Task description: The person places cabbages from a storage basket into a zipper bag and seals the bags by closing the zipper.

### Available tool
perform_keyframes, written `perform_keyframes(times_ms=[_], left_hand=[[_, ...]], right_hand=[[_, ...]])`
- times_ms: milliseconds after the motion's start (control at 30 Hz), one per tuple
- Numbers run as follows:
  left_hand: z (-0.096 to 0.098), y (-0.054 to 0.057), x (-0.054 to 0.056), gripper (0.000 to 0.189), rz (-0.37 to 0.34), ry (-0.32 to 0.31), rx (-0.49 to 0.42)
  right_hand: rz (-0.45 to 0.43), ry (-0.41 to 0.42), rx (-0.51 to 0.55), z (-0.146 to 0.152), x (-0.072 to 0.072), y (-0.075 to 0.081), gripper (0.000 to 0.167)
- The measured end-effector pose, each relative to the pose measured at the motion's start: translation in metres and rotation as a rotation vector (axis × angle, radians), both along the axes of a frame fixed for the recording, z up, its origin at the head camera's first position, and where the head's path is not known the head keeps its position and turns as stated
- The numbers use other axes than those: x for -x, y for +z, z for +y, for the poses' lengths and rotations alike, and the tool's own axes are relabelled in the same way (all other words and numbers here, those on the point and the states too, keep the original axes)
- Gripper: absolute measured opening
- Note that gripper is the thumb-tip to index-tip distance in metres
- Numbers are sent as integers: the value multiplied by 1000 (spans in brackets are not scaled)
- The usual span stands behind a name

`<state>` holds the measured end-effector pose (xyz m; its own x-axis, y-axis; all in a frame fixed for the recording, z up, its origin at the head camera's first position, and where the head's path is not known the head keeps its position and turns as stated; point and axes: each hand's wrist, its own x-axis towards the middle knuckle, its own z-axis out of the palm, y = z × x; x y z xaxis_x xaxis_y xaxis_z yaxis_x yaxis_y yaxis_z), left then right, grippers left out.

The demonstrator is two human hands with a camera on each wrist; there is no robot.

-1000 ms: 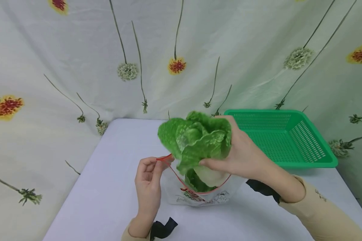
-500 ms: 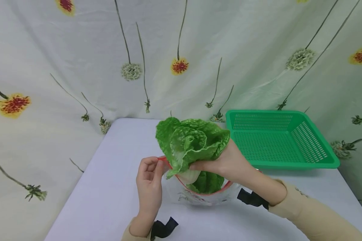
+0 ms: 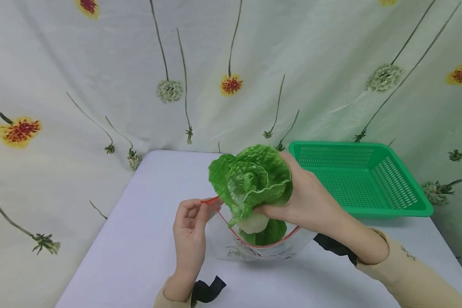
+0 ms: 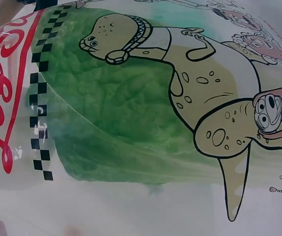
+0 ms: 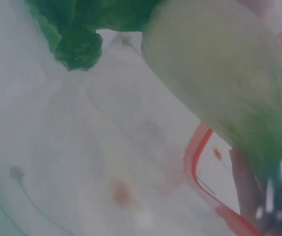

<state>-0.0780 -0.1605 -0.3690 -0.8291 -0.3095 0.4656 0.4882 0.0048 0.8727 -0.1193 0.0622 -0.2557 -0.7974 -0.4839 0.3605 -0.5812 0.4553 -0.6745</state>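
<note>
In the head view a leafy green cabbage (image 3: 250,179) with a pale base is held upright over the mouth of a clear printed zip bag (image 3: 254,253). My right hand (image 3: 306,201) grips it from the right, thumb across the front. My left hand (image 3: 190,233) pinches the bag's red-edged rim at its left corner. Another green leafy piece (image 3: 271,233) shows inside the bag. Through the film in the left wrist view, green leaf (image 4: 106,108) lies behind a cartoon print. The right wrist view shows a pale oblong body (image 5: 210,69) beside the red rim (image 5: 195,157).
A green plastic basket (image 3: 408,209) with slotted sides stands at the back right of the white table (image 3: 138,239). Behind hangs a flower-printed cloth (image 3: 111,51). Black straps (image 3: 208,291) are around both wrists.
The right hand shifted left with the cabbage, then back to the right. The cabbage's pale base swung left and then partly back over the bag's mouth. My left hand stays on the rim.
</note>
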Motion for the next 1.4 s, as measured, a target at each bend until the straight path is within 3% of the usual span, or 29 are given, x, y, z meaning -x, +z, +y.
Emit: perform_keyframes(times_ms=[167,267,367,500,600,767,867,1000,1167,1267,1400], left_hand=[[2,2,2,7,12,-50,-33],[2,2,1,12,-10,-22,-30],[1,2,0,14,-32,-1,-18],[-2,1,-2,5,-24,-16,-16],[-3,1,-3,12,-29,-45,-39],[-4,2,-4,10,-57,-46,-47],[-4,1,-3,4,-66,-20,-25],[-3,1,-3,9,-55,-19,-26],[-3,1,-4,9,-52,-15,-30],[-4,0,-4,4,-58,-19,-36],[-5,-1,-6,11,-15,-89,-48]], right_hand=[[102,-3,115,4,-1,2,55],[128,16,180,2,-1,-3,50],[116,61,173,-4,0,-10,47],[143,172,90,-12,0,-16,44],[210,229,-7,-12,-2,-14,48],[281,184,-177,-1,-7,-2,52],[274,153,-151,7,-7,7,49],[249,137,26,12,-7,12,51],[209,200,170,8,-4,1,56],[138,283,117,1,1,-11,49],[107,345,-64,-4,6,-24,45]])
